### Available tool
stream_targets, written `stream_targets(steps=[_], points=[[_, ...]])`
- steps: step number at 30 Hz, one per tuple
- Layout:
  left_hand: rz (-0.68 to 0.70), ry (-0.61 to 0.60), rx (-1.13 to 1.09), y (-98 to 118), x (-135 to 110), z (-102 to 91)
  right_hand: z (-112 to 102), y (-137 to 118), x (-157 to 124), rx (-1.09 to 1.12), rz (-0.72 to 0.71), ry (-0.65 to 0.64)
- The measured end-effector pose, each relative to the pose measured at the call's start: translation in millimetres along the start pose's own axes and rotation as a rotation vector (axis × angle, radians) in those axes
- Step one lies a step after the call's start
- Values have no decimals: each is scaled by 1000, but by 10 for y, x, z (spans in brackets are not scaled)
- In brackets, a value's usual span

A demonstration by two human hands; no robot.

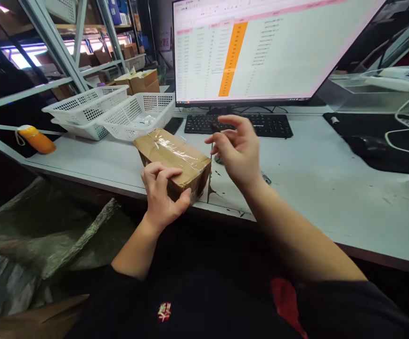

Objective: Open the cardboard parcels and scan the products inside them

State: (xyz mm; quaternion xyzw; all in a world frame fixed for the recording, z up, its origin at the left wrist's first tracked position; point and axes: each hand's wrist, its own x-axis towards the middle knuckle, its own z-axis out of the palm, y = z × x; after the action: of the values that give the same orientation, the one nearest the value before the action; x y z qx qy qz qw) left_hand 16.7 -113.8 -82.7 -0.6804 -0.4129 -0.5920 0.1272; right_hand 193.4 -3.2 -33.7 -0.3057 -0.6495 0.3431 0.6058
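A brown cardboard box (176, 153), with clear shiny tape along its top, sits at the front edge of the desk. My left hand (162, 190) grips its near side, fingers bent over the top and the thumb against the lower corner. Just right of the box, my right hand (240, 153) is raised above the desk, thumb and fingers curled together. A small dark object (214, 127) shows at its fingertips; its kind is too unclear to tell. The right hand is apart from the box.
Behind stand a black keyboard (271, 126) and a large monitor (204, 61). White perforated baskets (141, 113) and an orange bottle (38, 140) are at the left. A black mat (353, 136) with a mouse (370, 145) and white cable lies right. A large green sack (66, 226) hangs below the desk.
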Motion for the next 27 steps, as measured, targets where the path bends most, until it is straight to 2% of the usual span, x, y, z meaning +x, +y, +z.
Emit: stream_targets(steps=[2,5,7,9,12,17,27], points=[[-44,16,19,22,19,34,-177,-201,-239,-225,-242,60],[-80,40,-14,10,38,65,-348,-386,-618,-541,-579,27],[-88,60,-33,-11,43,71,-373,-411,-819,-688,-717,-34],[-96,83,-44,-29,41,76,-334,-386,-945,-768,-796,-59],[-101,121,-60,-40,31,97,-211,-330,-1003,-789,-863,-29],[-88,153,-60,-43,20,161,-53,-331,-966,-739,-882,61],[-73,219,-36,-58,-3,216,-45,-323,-1005,-731,-822,20]])
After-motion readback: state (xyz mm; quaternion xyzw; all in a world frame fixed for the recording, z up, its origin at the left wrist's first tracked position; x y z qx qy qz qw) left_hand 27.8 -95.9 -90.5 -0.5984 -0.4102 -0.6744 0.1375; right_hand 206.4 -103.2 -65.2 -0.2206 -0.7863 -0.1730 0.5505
